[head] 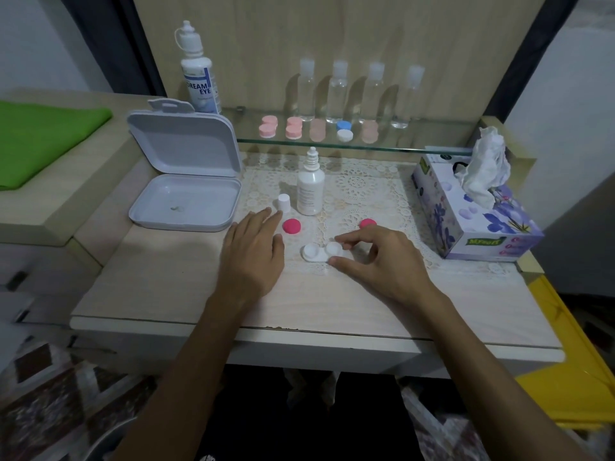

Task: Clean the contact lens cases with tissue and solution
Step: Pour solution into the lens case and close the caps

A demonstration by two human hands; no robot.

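From the head camera, your right hand (pixel 382 261) pinches the white lens case (pixel 317 251) by its right well, thumb at the near edge and fingers (pixel 342 241) at the far; your left hand (pixel 254 247) lies flat on the table (pixel 166 277), fingers loosely together. The case sits mid-table, long axis running left to right, wells up. Lift carelessly and you may knock the uncapped solution bottle (pixel 310 184) just behind, spilling it onto the lace mat (pixel 366 191).

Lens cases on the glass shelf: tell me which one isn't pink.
The blue-and-white case, fourth from the left; the other four are pink or pale peach.
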